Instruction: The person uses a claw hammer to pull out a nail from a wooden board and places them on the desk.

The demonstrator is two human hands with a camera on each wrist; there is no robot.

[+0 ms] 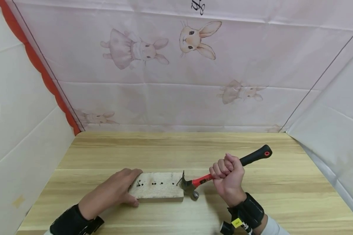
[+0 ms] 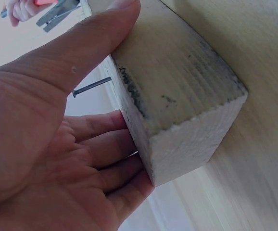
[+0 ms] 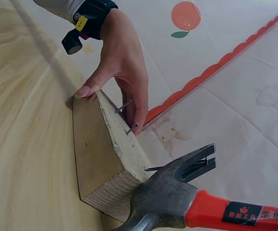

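Observation:
My left hand [image 1: 119,186] grips the left end of a pale wooden block [image 1: 161,192], thumb on its near side and fingers at the far side. Several nails and dark holes run along its top; one nail [image 2: 92,87] stands out near my left palm in the left wrist view. My right hand [image 1: 229,176] is wrapped around the handle of a claw hammer [image 1: 202,180]. The hammer's head [image 3: 160,195] is at the block's right end, claw upward and face low. A tilted nail [image 3: 152,169] sticks out of the block and meets the claw in the right wrist view.
The block lies on a wood-grain table [image 1: 153,151]. A rabbit-printed cloth wall [image 1: 164,104] rises at the table's back, with pale side walls [image 1: 26,114] left and right. Each wrist wears a black strap [image 1: 250,210].

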